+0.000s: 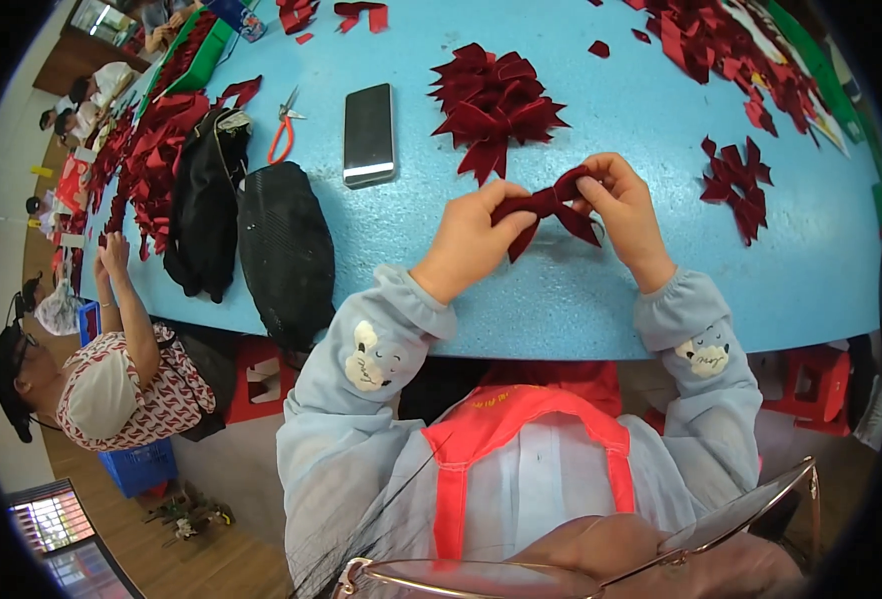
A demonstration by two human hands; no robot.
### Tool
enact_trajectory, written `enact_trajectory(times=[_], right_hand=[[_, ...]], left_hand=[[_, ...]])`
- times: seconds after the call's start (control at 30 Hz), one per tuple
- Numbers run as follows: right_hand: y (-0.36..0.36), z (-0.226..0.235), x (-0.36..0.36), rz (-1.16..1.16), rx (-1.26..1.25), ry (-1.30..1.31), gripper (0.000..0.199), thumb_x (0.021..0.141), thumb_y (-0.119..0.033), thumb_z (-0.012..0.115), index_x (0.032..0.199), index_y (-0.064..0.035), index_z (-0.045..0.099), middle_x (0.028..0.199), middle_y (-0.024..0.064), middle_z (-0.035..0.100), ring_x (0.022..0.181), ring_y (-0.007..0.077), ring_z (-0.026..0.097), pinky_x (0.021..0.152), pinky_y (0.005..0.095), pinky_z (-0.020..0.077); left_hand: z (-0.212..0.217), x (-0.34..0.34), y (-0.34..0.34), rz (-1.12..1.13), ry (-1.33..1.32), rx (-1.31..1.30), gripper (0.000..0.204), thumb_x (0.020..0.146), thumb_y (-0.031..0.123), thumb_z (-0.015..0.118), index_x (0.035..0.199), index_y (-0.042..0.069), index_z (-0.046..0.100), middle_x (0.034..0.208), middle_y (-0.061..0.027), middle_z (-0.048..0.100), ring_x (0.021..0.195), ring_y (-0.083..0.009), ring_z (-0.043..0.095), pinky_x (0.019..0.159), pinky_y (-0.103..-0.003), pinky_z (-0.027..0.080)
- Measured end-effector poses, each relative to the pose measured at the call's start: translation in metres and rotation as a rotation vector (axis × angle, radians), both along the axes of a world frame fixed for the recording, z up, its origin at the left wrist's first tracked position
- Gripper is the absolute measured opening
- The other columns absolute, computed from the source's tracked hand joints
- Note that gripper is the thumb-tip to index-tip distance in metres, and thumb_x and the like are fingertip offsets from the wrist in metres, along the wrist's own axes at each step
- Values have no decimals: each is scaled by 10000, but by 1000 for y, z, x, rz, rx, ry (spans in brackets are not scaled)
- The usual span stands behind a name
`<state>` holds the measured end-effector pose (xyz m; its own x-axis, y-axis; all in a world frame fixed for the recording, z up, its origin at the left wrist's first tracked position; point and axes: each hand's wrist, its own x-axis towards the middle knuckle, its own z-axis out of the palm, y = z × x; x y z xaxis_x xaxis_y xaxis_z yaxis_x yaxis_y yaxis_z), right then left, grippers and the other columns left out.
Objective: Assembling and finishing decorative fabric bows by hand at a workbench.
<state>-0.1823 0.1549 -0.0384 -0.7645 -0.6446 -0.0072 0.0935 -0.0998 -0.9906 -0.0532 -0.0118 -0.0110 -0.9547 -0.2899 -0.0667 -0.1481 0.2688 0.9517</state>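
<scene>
A dark red velvet bow [551, 204] is held just above the blue table, its two tails hanging toward me. My left hand [476, 232] pinches its left loop between thumb and fingers. At the other loop, my right hand [624, 212] grips with thumb and fingertips. Beyond my hands lies a pile of finished-looking dark red bows [496, 100]. Another small group of bows [737, 187] rests to the right on the table.
On the blue table [411, 275] to the left lie a black phone [369, 134], red-handled snips [282, 138] and two black fabric pouches or sleeves [286, 250]. Red ribbon pieces [166, 150] heap at far left, more [705, 45] at far right. A co-worker [126, 384] sits at left.
</scene>
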Motion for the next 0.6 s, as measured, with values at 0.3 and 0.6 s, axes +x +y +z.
enact_trajectory(times=[0.3,0.6], right_hand=[[-77,9,-64,-110,125,421,208,890,-95,580,1080,-10,560,940,51,631,808,129,599,698,246,482],[-62,-16,-68,-289,165,901,213,857,-80,611,1066,-41,601,990,58,623,863,154,598,699,277,481]], left_hand=[[-21,-41,-69,283,358,-381,312,768,93,698,1062,30,611,1030,-138,591,978,-263,566,823,-347,467],[-25,-53,-64,287,578,-896,378,694,156,758,1038,68,629,1104,-119,532,1028,-306,497,861,-407,398]])
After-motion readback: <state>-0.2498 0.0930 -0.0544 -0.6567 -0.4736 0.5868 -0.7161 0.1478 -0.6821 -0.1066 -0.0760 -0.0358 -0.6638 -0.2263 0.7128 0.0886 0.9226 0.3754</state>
